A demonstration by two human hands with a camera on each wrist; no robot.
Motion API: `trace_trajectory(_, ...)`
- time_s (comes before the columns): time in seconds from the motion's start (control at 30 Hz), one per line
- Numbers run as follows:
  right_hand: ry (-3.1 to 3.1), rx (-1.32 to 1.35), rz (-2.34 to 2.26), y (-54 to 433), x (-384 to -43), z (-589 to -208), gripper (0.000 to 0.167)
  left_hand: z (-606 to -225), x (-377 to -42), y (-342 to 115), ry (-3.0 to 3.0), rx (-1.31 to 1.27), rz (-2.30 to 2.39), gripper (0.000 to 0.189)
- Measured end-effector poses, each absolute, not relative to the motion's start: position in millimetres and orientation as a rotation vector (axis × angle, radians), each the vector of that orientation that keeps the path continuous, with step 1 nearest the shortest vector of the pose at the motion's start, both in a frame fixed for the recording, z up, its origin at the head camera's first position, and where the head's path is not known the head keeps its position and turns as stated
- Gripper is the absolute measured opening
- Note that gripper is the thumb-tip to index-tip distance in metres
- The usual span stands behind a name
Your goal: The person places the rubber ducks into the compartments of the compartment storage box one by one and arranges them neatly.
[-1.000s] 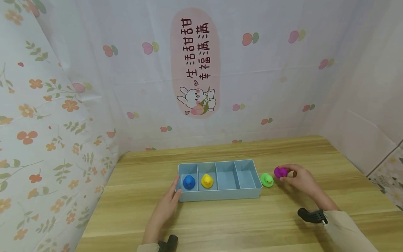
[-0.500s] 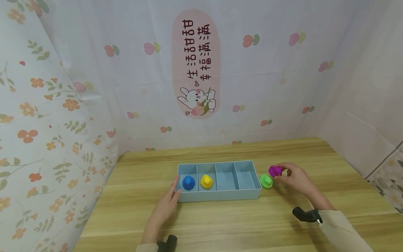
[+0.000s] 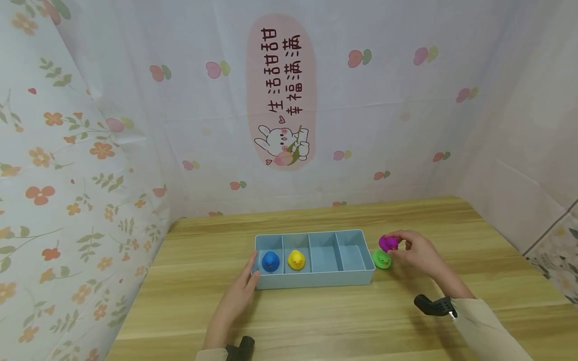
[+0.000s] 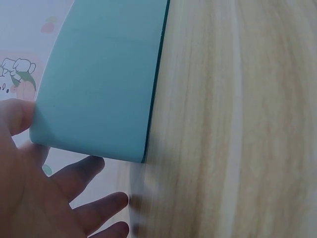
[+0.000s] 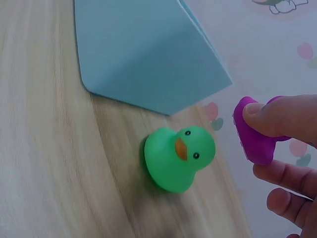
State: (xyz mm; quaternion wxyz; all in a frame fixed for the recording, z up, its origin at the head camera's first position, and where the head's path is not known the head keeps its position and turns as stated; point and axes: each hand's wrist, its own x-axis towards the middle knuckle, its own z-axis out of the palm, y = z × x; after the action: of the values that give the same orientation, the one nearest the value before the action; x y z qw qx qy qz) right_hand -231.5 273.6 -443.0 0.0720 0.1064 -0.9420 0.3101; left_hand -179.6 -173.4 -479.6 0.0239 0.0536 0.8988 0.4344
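Note:
A light-blue divided box (image 3: 316, 279) stands on the wooden table. Its leftmost compartment holds a blue rubber duck (image 3: 271, 261), and a yellow rubber duck (image 3: 296, 260) sits in the one beside it. My left hand (image 3: 236, 296) rests against the box's left end, thumb at the near corner; in the left wrist view its other fingers are spread and fairly straight. Thumb and fingers of my right hand (image 3: 417, 253) pinch a purple rubber duck (image 5: 257, 134), raised above a green rubber duck (image 5: 173, 158). That green duck sits on the table just outside the box's right end.
The box's two right compartments (image 3: 325, 252) hold nothing. Behind the wooden table (image 3: 316, 321) hangs a white printed curtain (image 3: 203, 125), and a floral one (image 3: 81, 200) borders the left side. Black wrist mounts (image 3: 433, 306) sit by both sleeves.
My right hand has carried the purple duck leftward and slightly up, from right of the green duck to above it. The left hand has stayed at the box's left end.

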Motion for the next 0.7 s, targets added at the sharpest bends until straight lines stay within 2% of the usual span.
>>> trace_trajectory(0.7, -2.809, 0.438, 0.961, 247, -235, -433, 0.035, -480, -181, -173, 2.782, 0.161, 1.328, 0.053)
